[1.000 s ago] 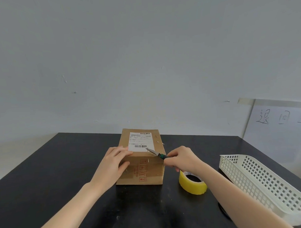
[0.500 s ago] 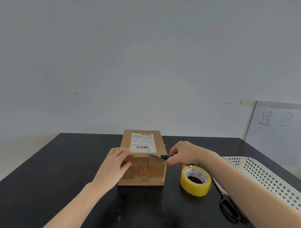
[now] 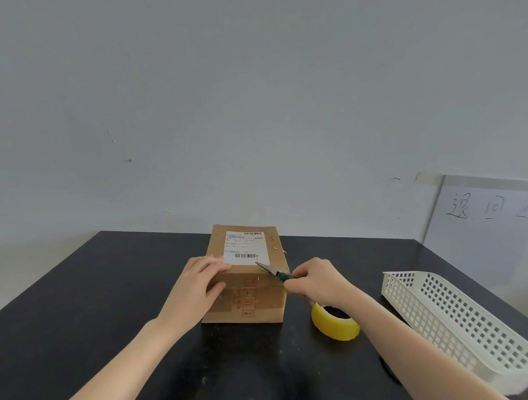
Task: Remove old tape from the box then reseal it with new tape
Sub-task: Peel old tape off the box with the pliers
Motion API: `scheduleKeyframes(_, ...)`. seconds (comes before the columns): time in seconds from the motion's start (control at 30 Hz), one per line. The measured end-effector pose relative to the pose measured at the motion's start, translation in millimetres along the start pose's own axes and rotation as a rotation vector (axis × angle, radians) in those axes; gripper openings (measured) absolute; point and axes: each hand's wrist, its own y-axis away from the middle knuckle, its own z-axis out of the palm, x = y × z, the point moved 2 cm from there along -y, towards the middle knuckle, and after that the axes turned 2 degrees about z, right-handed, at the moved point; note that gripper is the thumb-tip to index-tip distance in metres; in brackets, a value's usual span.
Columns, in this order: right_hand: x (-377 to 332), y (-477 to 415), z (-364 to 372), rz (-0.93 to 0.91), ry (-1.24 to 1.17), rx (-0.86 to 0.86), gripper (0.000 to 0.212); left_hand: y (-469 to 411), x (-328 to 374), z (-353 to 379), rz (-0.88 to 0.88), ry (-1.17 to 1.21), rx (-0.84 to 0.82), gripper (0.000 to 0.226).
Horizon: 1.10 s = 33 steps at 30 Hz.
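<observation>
The box (image 3: pixel 254 302) is set mid-table, its near-left corner covered by the flat fingers of the left hand (image 3: pixel 194 289). A small knife (image 3: pixel 268 268), handle mostly hidden, is pinched in the right hand (image 3: pixel 316 283). The tape roll (image 3: pixel 336 327) is partly hidden behind that wrist.

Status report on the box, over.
Left hand presses on brown cardboard box. Right hand grips green-handled knife, tip at white label. Yellow tape roll beside box, nothing blocking.
</observation>
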Motion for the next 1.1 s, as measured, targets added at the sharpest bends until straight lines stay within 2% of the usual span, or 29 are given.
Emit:
scheduleKeyframes(0.23, 2, 3, 7, 0.017, -0.019, 0.04, 0.021, 0, 0, -1, -0.001, -0.005, -0.006, 0.038)
scheduleKeyframes(0.37, 1, 1, 1, 0.0, 0.036, -0.029, 0.026, 0, 2, -1, -0.01, -0.009, -0.006, 0.037)
scheduleKeyframes(0.57, -6, -2, -8, -0.034, 0.18, -0.089, 0.025, -1, 2, -1, -0.027, -0.026, -0.014, 0.036)
scheduleKeyframes(0.8, -21, -4, -12, -0.077, 0.441, 0.002, 0.031, -1, 1, 0, -0.047, -0.024, -0.037, 0.035)
scheduleKeyframes(0.87, -22, -3, -13, -0.066, 0.422, 0.001, 0.029, -1, 1, 0, -0.042, -0.024, -0.034, 0.035)
scheduleKeyframes(1.1, -11, -7, 8, 0.024, 0.099, 0.038, 0.025, -2, 1, -2, -0.038, -0.005, -0.029, 0.036)
